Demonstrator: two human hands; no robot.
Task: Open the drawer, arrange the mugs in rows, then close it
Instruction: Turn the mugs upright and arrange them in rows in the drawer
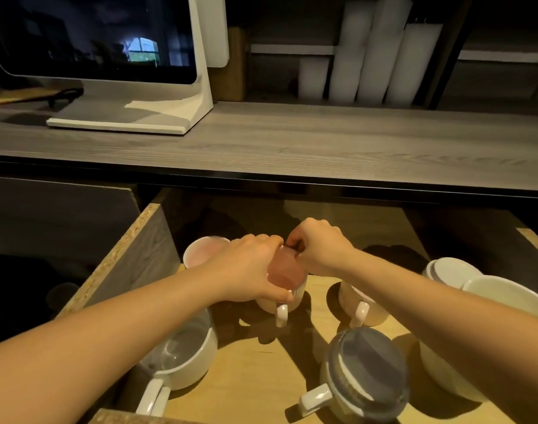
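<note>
The wooden drawer (130,249) is pulled out under the counter. In its middle stands a white ribbed mug (287,286) with a pinkish inside, handle toward me. My left hand (249,270) wraps its left side and rim. My right hand (319,246) pinches its far rim. Behind my left hand a second pink-lined mug (200,250) shows partly. A mug with a pale handle (364,307) sits under my right forearm. A white mug (182,359) stands front left, and a mug with a grey inside (365,374) front right.
White bowls (506,301) and a stack of small plates (451,269) fill the drawer's right side. Above is a grey wood counter (292,142) with a white monitor stand (123,117) at left and stacks of white cups (368,56) on a shelf behind.
</note>
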